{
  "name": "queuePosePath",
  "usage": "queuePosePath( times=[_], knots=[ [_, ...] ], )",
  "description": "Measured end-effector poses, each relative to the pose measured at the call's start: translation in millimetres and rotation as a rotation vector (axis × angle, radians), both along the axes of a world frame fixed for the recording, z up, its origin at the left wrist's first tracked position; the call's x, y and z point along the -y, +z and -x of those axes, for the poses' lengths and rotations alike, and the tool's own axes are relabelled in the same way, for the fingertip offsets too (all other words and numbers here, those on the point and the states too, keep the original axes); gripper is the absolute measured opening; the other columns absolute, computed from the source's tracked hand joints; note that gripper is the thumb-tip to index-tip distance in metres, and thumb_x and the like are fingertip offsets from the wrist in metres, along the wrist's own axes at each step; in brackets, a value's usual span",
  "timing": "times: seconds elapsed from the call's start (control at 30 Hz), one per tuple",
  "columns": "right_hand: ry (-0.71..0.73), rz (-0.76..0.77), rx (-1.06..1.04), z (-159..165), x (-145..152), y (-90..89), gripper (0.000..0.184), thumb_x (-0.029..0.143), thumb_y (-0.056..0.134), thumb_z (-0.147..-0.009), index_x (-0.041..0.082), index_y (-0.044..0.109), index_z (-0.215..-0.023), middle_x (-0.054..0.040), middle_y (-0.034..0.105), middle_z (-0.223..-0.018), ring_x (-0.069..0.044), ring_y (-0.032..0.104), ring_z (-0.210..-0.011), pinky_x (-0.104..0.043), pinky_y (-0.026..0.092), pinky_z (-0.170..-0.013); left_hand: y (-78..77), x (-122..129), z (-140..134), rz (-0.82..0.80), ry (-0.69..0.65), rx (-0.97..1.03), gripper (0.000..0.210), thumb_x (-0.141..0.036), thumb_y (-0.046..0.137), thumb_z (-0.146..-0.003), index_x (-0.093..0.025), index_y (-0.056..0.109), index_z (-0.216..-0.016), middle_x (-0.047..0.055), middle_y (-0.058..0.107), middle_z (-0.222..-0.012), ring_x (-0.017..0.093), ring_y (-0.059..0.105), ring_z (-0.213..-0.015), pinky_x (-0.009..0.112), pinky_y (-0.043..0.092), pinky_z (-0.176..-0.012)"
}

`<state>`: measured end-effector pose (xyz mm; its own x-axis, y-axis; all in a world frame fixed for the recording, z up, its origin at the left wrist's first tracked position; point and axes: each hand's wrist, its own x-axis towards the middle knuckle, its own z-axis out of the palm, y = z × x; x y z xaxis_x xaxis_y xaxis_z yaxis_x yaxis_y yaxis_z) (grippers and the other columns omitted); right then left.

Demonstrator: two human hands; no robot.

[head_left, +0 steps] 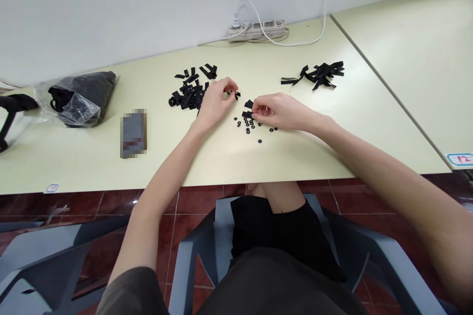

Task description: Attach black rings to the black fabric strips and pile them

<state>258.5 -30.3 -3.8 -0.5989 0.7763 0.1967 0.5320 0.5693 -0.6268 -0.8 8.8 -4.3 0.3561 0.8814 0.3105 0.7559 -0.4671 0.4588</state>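
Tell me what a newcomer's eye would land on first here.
First, the two bare hands at the middle of the pale table: the left hand pinches a small black piece, and the right hand is at black strips, with small black rings scattered just below. Then the darker heaps beyond: one left of the hands, another farther right. Against the wall behind sits a white power strip.

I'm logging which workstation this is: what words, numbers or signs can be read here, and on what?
"12", in red, on the blue-edged label at the front of the right-hand table.
Left label, on the nearer table's front edge: too small to read surely.
Pixelated object: reddish marking, unreadable.
Power strip: any markings too small to read.
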Motion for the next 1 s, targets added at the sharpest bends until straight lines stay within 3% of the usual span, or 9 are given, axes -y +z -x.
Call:
queuePosePath(
  times=[0.17, 0.33, 0.53, 0.67, 0.83, 0.9, 1.0],
  knots=[
    [-0.044, -0.021, -0.072, 1, 1, 2.4, 0.02, 0.042, 0.067, -0.103, 0.027, 0.07, -0.091, -0.0057, 0.077, -0.089, -0.024, 0.066, -0.081, -0.043, 0.05, -0.079, -16.5, -17, 20, -0.102, 0.071, -0.012, 0.017, -0.025, 0.066, -0.102, -0.028, 0.072, -0.118, 0.013, 0.072, -0.141, 0.041, 0.055, -0.141, 0.064, 0.043, -0.128],
    [-0.186, -0.073, -0.166, -5, -8, 2.8, 0.025, 0.053, 0.069, -0.104, 0.028, 0.074, -0.1, -0.0073, 0.078, -0.092, -0.028, 0.069, -0.087, -0.048, 0.055, -0.085, -26.9, -27, 33, -0.055, 0.09, -0.009, 0.018, -0.026, 0.066, -0.101, -0.028, 0.071, -0.118, 0.014, 0.072, -0.142, 0.043, 0.055, -0.141, 0.071, 0.039, -0.13],
    [-0.577, -0.236, -0.19, -41, -34, 6.9, 0.01, 0.036, 0.072, -0.104, 0.026, 0.069, -0.104, -0.0126, 0.079, -0.098, -0.029, 0.067, -0.089, -0.05, 0.049, -0.089, -26.4, -33, 37, -0.061, 0.082, 0.0, 0.017, -0.025, 0.066, -0.098, -0.029, 0.073, -0.113, 0.013, 0.076, -0.133, 0.041, 0.062, -0.13, 0.072, 0.042, -0.127],
    [-0.834, -0.294, -0.176, -79, -55, -0.9, 0.008, 0.025, 0.07, -0.104, 0.024, 0.063, -0.102, -0.0148, 0.075, -0.096, -0.03, 0.064, -0.095, -0.051, 0.042, -0.092, -27.4, -37, 39, -0.063, 0.068, -0.002, 0.018, -0.022, 0.065, -0.097, -0.028, 0.073, -0.111, 0.013, 0.078, -0.126, 0.039, 0.066, -0.126, 0.069, 0.044, -0.125],
    [-0.854, -0.458, -0.148, -104, -69, -12.7, 0.014, 0.028, 0.075, -0.105, 0.026, 0.062, -0.101, -0.0232, 0.073, -0.121, -0.039, 0.056, -0.123, -0.055, 0.039, -0.102, -27.5, -38, 39, -0.068, 0.082, -0.001, 0.02, -0.019, 0.065, -0.095, -0.028, 0.073, -0.11, 0.012, 0.078, -0.124, 0.039, 0.066, -0.121, 0.068, 0.044, -0.124],
    [-0.759, -0.448, -0.158, -94, -66, -12.8, 0.01, 0.025, 0.074, -0.105, 0.025, 0.065, -0.102, -0.0237, 0.072, -0.126, -0.038, 0.056, -0.122, -0.056, 0.041, -0.104, -24.3, -35, 37, -0.078, 0.095, 0.006, 0.018, -0.02, 0.066, -0.096, -0.028, 0.074, -0.11, 0.012, 0.077, -0.124, 0.039, 0.065, -0.122, 0.068, 0.043, -0.124],
    [-0.543, -0.346, -0.16, -59, -51, -12.1, 0.004, 0.024, 0.067, -0.106, 0.026, 0.069, -0.103, -0.0198, 0.072, -0.118, -0.038, 0.06, -0.119, -0.056, 0.048, -0.102, -15.0, -25, 27, -0.092, 0.064, 0.021, 0.015, -0.024, 0.069, -0.1, -0.029, 0.076, -0.112, 0.011, 0.074, -0.131, 0.037, 0.062, -0.128, 0.063, 0.043, -0.127]
  ],
)
